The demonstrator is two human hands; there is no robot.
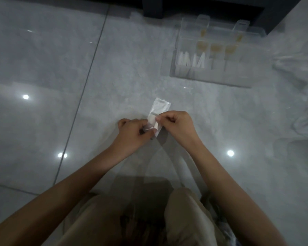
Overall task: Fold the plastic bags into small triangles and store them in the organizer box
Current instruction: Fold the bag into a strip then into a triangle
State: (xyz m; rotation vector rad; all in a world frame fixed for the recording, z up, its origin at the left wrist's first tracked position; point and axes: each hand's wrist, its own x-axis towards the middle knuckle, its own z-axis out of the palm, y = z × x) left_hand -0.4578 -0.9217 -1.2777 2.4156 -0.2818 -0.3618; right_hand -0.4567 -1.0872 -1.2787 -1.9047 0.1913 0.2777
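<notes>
The plastic bag (160, 106), folded into a narrow white strip, lies on the glossy grey floor (43, 59) just beyond the person's knees, its far end flat and square-cut, angled up to the right. The left hand (135, 133) has its fingers curled and pinches the near end of the strip. The right hand (176, 123), touching the strip from the right, pinches a folded corner between thumb and forefinger. Any print on the bag is too blurred to read.

The organizer box (212, 76), clear plastic with upright dividers, stands far right, well apart from the hands. White triangles (185, 59) stand on edge in its left compartments, and yellowish pieces (216, 48) sit in the compartments behind and to the right. Whether these carry lettering cannot be told.

Loose bags (299, 68) are heaped along the right edge, near the box. A grout line (89, 77) runs diagonally down the left side, with open tile between it and the hands. A dark cabinet (203, 8) borders the far edge. Tan trousers (105, 219) fill the near edge.
</notes>
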